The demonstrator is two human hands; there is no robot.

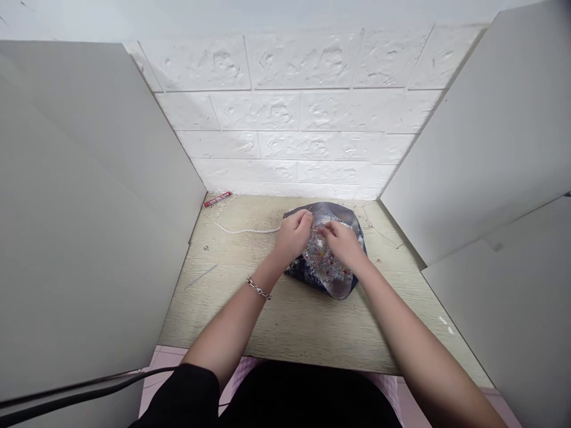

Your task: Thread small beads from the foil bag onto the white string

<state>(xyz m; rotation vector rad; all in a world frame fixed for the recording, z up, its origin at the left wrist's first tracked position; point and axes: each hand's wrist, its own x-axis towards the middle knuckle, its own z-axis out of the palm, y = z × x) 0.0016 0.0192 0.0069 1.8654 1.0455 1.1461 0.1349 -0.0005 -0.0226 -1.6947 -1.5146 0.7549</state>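
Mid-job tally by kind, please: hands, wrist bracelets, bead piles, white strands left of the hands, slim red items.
Hands (left hand, right hand): 2
Chain bracelet: 1
Bead pile: 1
White strand: 1
Slim red item: 1
Total: 6

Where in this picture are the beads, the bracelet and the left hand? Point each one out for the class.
Beads (328,263): head view, middle of the colourful mass.
Bracelet (258,289): head view, middle of its visible links.
Left hand (293,235): head view, back of the hand.
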